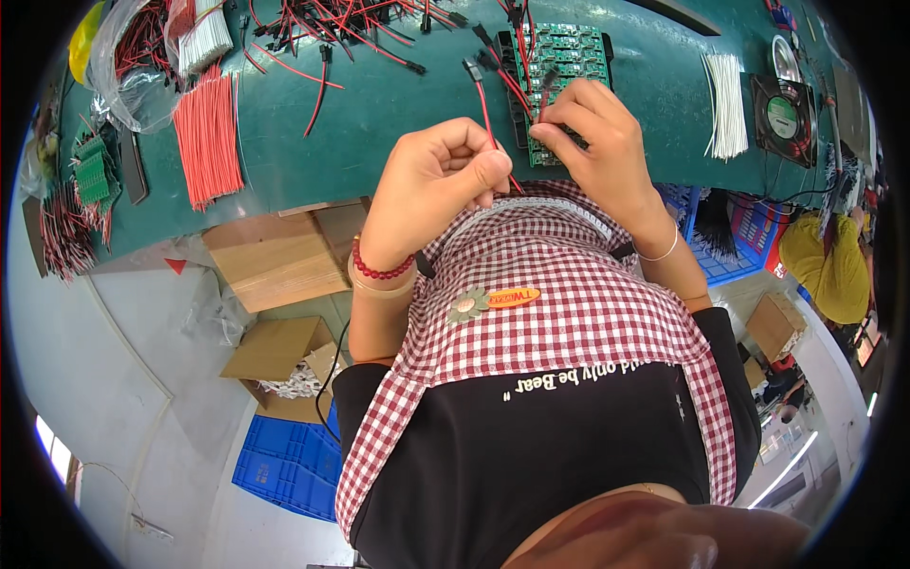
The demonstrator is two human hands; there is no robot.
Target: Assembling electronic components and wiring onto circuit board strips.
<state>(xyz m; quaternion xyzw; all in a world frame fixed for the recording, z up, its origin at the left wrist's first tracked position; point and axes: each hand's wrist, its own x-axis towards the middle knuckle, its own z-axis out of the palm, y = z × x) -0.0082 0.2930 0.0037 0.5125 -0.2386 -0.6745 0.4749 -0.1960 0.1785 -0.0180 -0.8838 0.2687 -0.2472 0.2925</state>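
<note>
My left hand (pixel 439 180) is closed, pinching a red-and-black wire lead (pixel 484 102) between thumb and fingers. The lead's dark connector points up and away from me, and its other end hangs below the thumb. Over the green circuit board panel (pixel 580 68), my right hand (pixel 599 133) is closed, thumb and forefinger pressed together. A short red-and-black connector lead (pixel 545 95) rises from those fingertips; whether its lower end touches the board is hidden by them. More leads with black connectors lie along the panel's left side.
A tangled pile of red-and-black leads (pixel 351 21) lies at the back. Bundles of red wires (pixel 209 137) and white wires (pixel 725 104) flank the work area. A small black fan (pixel 785 116) sits at right. Below the table are cardboard boxes (pixel 275 261) and a blue crate (pixel 284 465).
</note>
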